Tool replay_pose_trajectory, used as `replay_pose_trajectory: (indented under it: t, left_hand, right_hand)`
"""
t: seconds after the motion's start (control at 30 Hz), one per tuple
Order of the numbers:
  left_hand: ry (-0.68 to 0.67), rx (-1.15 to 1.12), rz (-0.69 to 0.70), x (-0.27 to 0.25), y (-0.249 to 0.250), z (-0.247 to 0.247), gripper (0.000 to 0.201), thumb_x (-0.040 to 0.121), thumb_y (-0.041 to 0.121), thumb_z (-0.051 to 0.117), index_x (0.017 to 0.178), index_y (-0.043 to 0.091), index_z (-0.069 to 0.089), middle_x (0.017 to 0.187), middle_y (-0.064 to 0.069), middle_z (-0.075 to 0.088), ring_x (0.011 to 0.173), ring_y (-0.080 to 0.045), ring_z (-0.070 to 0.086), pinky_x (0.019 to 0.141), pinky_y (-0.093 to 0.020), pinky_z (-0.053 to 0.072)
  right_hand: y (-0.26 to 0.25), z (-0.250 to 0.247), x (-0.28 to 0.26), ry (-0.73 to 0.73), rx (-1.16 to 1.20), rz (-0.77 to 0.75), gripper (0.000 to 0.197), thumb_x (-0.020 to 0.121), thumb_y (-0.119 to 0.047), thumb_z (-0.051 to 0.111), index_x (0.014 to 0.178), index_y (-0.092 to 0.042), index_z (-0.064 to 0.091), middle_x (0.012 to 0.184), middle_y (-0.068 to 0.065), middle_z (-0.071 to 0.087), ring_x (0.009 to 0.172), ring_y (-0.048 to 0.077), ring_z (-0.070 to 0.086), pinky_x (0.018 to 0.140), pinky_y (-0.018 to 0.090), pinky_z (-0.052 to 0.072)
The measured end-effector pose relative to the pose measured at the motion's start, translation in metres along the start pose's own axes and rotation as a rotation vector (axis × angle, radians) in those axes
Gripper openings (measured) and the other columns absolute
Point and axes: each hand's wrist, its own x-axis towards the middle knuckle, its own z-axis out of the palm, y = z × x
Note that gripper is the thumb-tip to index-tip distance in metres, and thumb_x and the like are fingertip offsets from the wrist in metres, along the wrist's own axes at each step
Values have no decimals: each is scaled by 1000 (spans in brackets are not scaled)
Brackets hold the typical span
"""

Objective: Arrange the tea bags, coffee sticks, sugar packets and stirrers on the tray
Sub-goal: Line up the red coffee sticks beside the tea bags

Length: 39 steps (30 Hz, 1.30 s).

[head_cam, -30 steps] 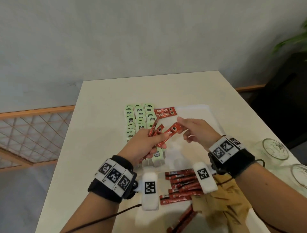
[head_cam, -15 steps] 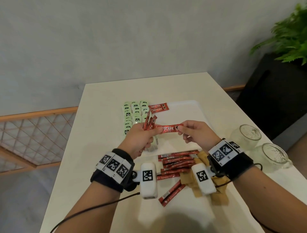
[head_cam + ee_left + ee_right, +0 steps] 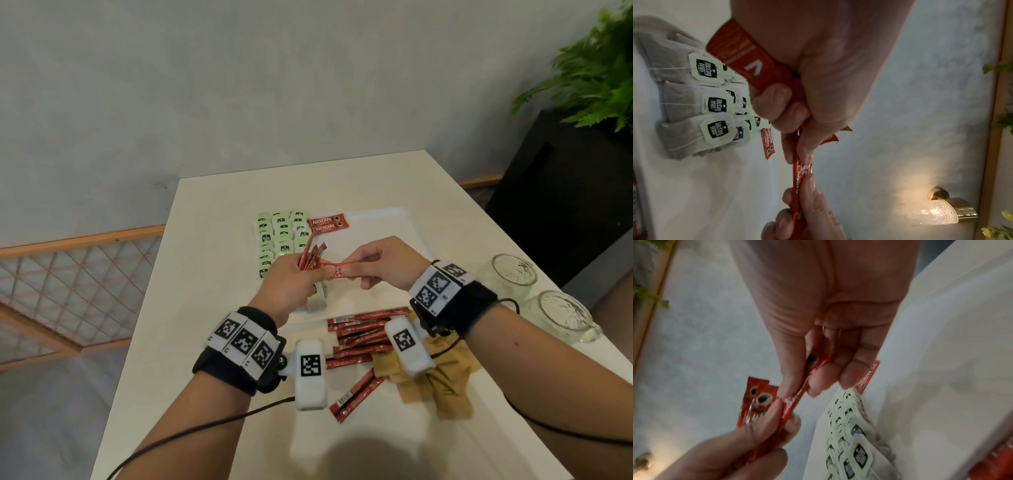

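My left hand point(image 3: 317, 275) grips a fan of red coffee sticks point(image 3: 310, 255) above the white tray point(image 3: 394, 222). One more coffee stick point(image 3: 337, 271) lies level between both hands; my right hand point(image 3: 358, 265) pinches its right end between thumb and fingers, and the left thumb holds its other end. The left wrist view shows the bundle point(image 3: 740, 53) in the fist and the single stick point(image 3: 800, 177). Rows of green-tagged tea bags point(image 3: 281, 236) fill the tray's left side, with two coffee sticks point(image 3: 327, 224) laid beside them.
Loose coffee sticks point(image 3: 363, 337) and brown sugar packets point(image 3: 435, 383) lie on the table in front of the tray. Two glass cups point(image 3: 513, 270) point(image 3: 561, 318) stand at the right edge. A plant point(image 3: 596, 75) on a black stand is beyond the table's right side.
The single stick swung from slanted to level between the hands. My right hand has since moved left along it, closer to the left hand. The head view shifted.
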Motion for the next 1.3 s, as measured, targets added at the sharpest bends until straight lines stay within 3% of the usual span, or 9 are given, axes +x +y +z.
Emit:
replay_pose_trajectory:
  t: [0.13,0.27,0.37,0.5,0.6,0.73,0.87,1.1,1.3]
  left_hand:
    - [46,-47,-29,13,-1,-8,9,88,14,71,80,15,69,44,15,45,40,-6,33,37,-17,27]
    - [49,-54,-51,30,-1,-12,7,89,17,71,93,10,72,51,11,45,40,-6,33,37,-17,27]
    - [43,-79,-71,46,0,-15,16,91,18,69,102,6,69,69,-2,50,45,-6,35,39,-16,32]
    - [82,-170,-147,60,4,-24,13,97,18,59,102,8,64,85,-6,67,47,-6,41,39,-16,35]
    - [95,-220,-159,66,5,-31,18,99,17,54,108,7,65,84,-6,69,48,-9,46,41,-20,39]
    - [80,-286,-175,70,1,-33,22,103,23,48,114,8,61,87,-10,72,47,-15,54,46,-29,48]
    - [77,-316,-198,68,-5,-32,23,104,22,46,117,7,57,86,-12,71,43,-18,54,43,-28,49]
    - [118,-346,-214,72,-13,-30,14,102,16,47,106,5,55,74,-11,69,43,-18,51,39,-25,45]
    - [92,-328,-236,69,-19,-34,15,100,18,54,106,6,59,86,-13,73,49,-20,57,41,-27,47]
  right_hand:
    - [7,-14,16,82,136,86,15,73,-7,81,86,-4,75,76,10,72,55,14,63,65,25,59]
    - [14,-25,36,102,213,106,13,79,-2,74,91,-1,74,81,13,74,63,15,69,67,22,59]
    - [21,-33,59,150,162,106,8,83,-5,71,91,-4,73,76,10,72,62,13,68,67,25,60]
    - [42,-49,98,244,-49,187,12,88,-6,68,97,1,71,76,10,69,65,14,66,64,24,59]
    - [54,-54,121,258,-146,297,12,87,-9,70,94,0,71,72,12,69,62,18,65,69,30,59]
    - [58,-48,148,266,-145,332,7,82,-8,75,86,-2,73,72,15,70,64,22,64,78,39,60]
    - [50,-42,166,281,-134,365,18,78,-5,78,90,-6,64,74,13,70,58,18,64,65,31,60]
    - [44,-40,181,304,-80,381,30,75,-6,81,87,-11,54,74,14,69,56,20,62,54,29,55]
    - [44,-38,188,344,-74,382,32,73,-10,83,85,-12,54,71,13,68,52,19,61,49,28,53]
